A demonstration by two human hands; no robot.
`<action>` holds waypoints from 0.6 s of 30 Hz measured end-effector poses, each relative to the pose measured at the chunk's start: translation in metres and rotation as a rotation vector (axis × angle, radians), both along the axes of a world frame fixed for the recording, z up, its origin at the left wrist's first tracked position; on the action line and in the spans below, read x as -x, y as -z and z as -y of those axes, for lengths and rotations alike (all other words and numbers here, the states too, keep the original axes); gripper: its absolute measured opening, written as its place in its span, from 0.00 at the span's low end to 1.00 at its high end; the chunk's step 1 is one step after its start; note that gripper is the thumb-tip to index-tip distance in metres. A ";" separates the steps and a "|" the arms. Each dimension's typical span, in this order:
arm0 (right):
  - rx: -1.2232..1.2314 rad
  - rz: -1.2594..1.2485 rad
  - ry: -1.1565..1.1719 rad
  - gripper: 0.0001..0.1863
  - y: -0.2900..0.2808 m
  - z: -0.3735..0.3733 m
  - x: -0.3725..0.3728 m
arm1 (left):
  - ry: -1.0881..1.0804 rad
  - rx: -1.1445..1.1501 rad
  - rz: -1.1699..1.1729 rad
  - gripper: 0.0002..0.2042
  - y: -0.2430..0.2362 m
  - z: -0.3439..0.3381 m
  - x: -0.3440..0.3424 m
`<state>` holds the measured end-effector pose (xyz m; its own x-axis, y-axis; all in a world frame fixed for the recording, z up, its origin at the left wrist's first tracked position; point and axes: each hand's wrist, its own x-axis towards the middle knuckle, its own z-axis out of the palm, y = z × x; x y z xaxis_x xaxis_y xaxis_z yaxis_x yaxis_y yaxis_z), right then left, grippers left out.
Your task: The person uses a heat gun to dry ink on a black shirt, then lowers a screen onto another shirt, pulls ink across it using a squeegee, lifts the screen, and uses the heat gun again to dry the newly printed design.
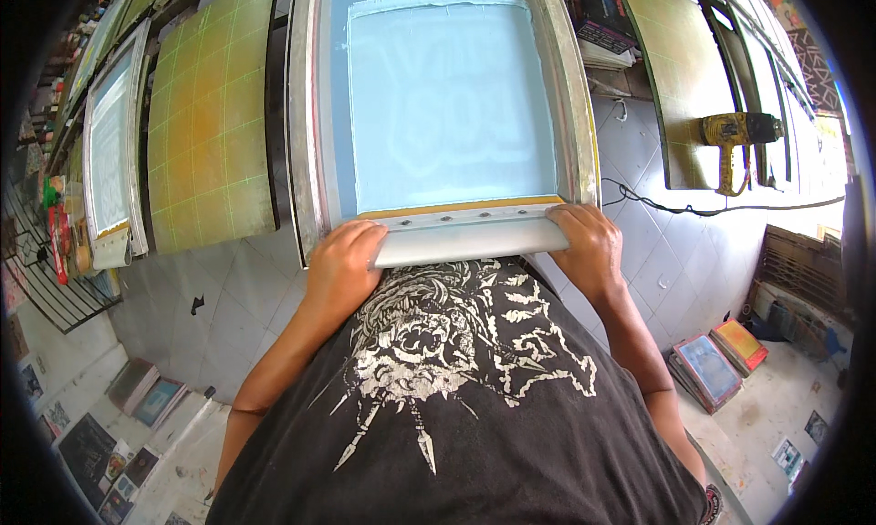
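Both my hands grip a wide squeegee (470, 242) with a pale metal handle, a row of screws and an amber blade edge. My left hand (345, 259) is wrapped round its left end, and my right hand (589, 244) round its right end. The squeegee lies across the near end of a screen printing frame (572, 96), close to my dark printed shirt. The blade's edge meets the light blue mesh (447, 105), where a faint design shows inside a bordered rectangle. A thicker ridge of blue ink or paste (429, 3) runs along the far border.
A yellowish gridded printing board (214, 114) stands at left, beside another framed screen (114, 142). On the right, a yellow and black pistol-shaped power tool (735, 133) lies on a second board (675, 60). A dark cable (721, 211) hangs near it. Small frames (707, 372) rest lower right.
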<state>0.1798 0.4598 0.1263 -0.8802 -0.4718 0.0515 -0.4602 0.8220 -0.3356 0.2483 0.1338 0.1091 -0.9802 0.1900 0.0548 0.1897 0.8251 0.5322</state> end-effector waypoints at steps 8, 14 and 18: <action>0.031 -0.234 -0.036 0.16 0.038 0.003 0.039 | 0.028 0.066 -0.159 0.19 0.033 0.007 0.034; 0.072 -0.270 -0.049 0.18 0.044 0.027 0.136 | -0.003 0.105 -0.124 0.22 0.037 0.028 0.127; 0.020 -0.265 -0.047 0.20 0.056 0.039 0.210 | -0.019 0.129 -0.165 0.21 0.044 0.044 0.199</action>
